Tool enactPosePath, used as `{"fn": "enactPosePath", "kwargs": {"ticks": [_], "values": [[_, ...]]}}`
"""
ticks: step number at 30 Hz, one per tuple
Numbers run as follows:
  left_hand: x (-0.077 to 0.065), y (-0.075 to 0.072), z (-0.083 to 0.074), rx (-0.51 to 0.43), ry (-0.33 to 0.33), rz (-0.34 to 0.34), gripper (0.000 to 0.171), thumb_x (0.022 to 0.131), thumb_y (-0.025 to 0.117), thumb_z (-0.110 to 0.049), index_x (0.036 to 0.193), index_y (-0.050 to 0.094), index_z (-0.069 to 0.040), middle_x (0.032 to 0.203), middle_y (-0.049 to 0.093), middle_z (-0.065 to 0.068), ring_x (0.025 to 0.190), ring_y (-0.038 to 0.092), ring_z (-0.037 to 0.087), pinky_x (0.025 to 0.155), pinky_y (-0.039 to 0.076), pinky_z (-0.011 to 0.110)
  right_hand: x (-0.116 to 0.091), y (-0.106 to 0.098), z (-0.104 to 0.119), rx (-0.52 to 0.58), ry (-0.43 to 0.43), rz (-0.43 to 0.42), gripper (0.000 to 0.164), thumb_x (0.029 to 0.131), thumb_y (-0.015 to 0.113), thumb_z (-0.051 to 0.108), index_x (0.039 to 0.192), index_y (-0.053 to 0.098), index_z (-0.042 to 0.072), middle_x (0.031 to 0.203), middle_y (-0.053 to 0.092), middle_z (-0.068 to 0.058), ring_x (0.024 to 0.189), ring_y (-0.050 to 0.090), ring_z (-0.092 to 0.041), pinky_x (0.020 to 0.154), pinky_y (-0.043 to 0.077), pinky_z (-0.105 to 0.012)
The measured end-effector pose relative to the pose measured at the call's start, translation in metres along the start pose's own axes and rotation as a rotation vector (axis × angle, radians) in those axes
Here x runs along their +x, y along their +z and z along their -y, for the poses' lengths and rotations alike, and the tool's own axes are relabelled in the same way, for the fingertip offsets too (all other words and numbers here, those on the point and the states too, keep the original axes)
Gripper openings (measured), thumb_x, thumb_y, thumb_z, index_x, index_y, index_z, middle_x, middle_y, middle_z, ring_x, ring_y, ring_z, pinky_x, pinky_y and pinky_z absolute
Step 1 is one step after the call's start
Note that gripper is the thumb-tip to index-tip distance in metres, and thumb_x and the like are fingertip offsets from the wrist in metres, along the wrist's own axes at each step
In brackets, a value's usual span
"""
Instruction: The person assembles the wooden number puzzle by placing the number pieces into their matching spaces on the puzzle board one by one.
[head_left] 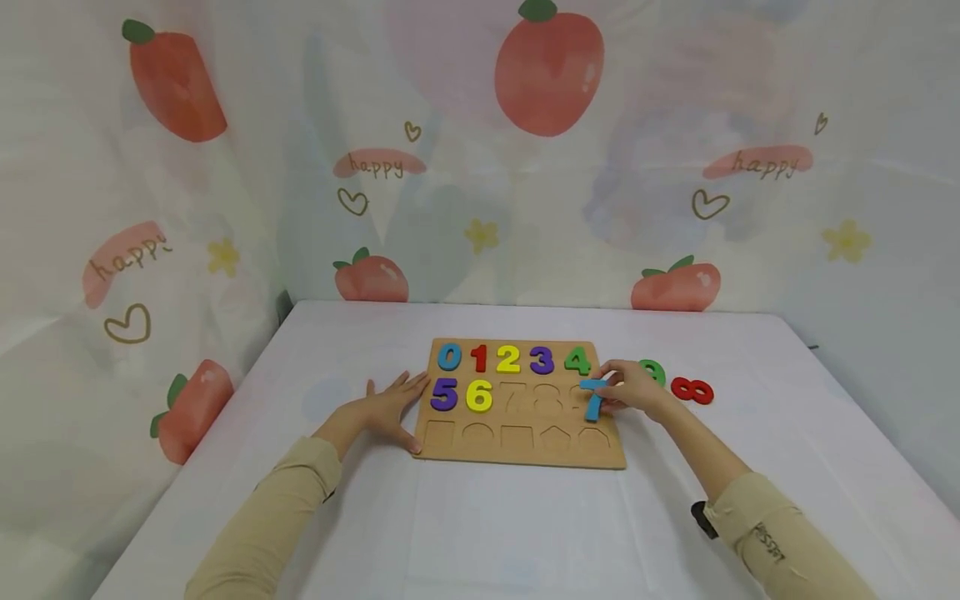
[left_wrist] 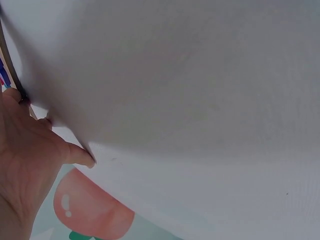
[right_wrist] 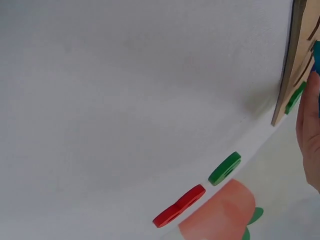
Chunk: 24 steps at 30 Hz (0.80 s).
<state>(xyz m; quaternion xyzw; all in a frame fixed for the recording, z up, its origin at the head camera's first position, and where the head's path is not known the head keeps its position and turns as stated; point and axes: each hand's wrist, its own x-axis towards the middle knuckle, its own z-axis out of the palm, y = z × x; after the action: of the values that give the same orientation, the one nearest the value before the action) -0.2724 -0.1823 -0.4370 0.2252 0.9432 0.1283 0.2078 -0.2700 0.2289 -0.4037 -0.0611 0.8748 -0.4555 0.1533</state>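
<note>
A wooden number board (head_left: 517, 460) lies on the table, with numbers 0 to 4 in its top row and the purple 5 (head_left: 444, 395) and yellow 6 (head_left: 479, 397) below. My right hand (head_left: 633, 387) pinches the blue number 7 (head_left: 593, 403) over the right end of the middle row. My left hand (head_left: 385, 412) has its fingers spread and touches the board's left edge. The recesses to the right of the 6 and along the bottom row hold no pieces. In the right wrist view the right hand (right_wrist: 311, 130) shows only at the edge.
To the right of the board lie the green number 9 (head_left: 654, 372), partly behind my right hand, and the red number 8 (head_left: 692, 390). The table (head_left: 510, 533) has a white cover. A printed cloth (head_left: 480, 192) hangs behind it.
</note>
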Motion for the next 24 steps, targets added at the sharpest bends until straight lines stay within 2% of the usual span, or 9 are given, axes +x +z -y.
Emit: {"fn": "enactPosePath", "kwargs": {"ticks": [5, 12, 18, 24], "values": [[0.0, -0.002, -0.002, -0.008, -0.011, 0.003, 0.123, 0.065, 0.08, -0.053, 0.153, 0.005, -0.011, 0.161, 0.0, 0.007, 0.146, -0.006, 0.036, 0.099, -0.008, 0.077, 0.011, 0.012, 0.012, 0.01, -0.028, 0.014, 0.027, 0.09, 0.059, 0.001, 0.111, 0.049, -0.013, 0.08, 0.053, -0.005, 0.065, 0.059, -0.007, 0.063, 0.056, -0.024], [0.0, 0.002, -0.001, 0.005, -0.008, 0.015, 0.124, 0.064, 0.079, -0.057, 0.153, 0.005, -0.012, 0.161, 0.0, 0.006, 0.146, -0.006, 0.035, 0.099, -0.008, 0.077, 0.026, 0.032, 0.023, 0.066, -0.076, 0.053, 0.028, 0.088, 0.059, -0.004, 0.111, 0.048, -0.015, 0.077, 0.06, -0.009, 0.062, 0.06, -0.008, 0.061, 0.056, -0.025], [0.0, 0.001, -0.003, 0.015, -0.007, 0.01, 0.123, 0.064, 0.078, -0.057, 0.153, 0.005, -0.013, 0.161, 0.0, 0.005, 0.147, -0.005, 0.035, 0.1, -0.006, 0.077, 0.035, 0.045, 0.031, 0.038, -0.105, 0.043, 0.029, 0.088, 0.058, -0.004, 0.114, 0.049, -0.015, 0.071, 0.055, -0.003, 0.059, 0.056, -0.006, 0.057, 0.052, -0.019], [0.0, -0.002, -0.006, 0.017, -0.023, 0.016, 0.123, 0.064, 0.078, -0.056, 0.153, 0.004, -0.014, 0.161, 0.0, 0.004, 0.147, -0.006, 0.033, 0.101, -0.006, 0.076, 0.041, 0.056, 0.037, 0.069, -0.1, 0.085, 0.028, 0.092, 0.054, -0.002, 0.117, 0.05, -0.014, 0.083, 0.053, -0.008, 0.065, 0.06, -0.01, 0.064, 0.055, -0.023]]}}
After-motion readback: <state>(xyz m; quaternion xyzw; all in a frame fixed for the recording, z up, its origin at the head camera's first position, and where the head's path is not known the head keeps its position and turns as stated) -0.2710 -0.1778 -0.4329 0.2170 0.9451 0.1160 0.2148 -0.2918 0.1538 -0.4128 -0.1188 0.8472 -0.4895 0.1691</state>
